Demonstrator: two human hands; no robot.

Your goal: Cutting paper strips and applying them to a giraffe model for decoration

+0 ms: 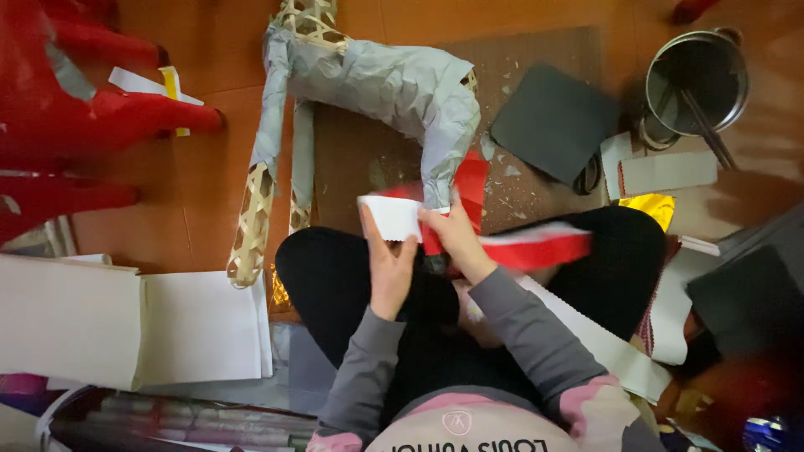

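A bamboo lattice frame covered in grey paper (pixel 381 84) lies on a brown cardboard sheet (pixel 536 59) on the floor in front of my crossed legs. My left hand (pixel 388 268) grips the white end of a red-and-white paper strip (pixel 536 245). My right hand (pixel 452 234) pinches the same strip where it wraps the lower end of the frame's grey leg. The strip trails to the right over my knee, blurred. A bare bamboo leg (pixel 254 224) sticks out at the left.
Red plastic stools (pixel 67 117) stand at the left. White paper sheets (pixel 126 322) lie at lower left. A steel pot (pixel 697 79) with sticks, a dark square sheet (pixel 553 121), gold foil (pixel 649 208) and more paper pieces lie at the right.
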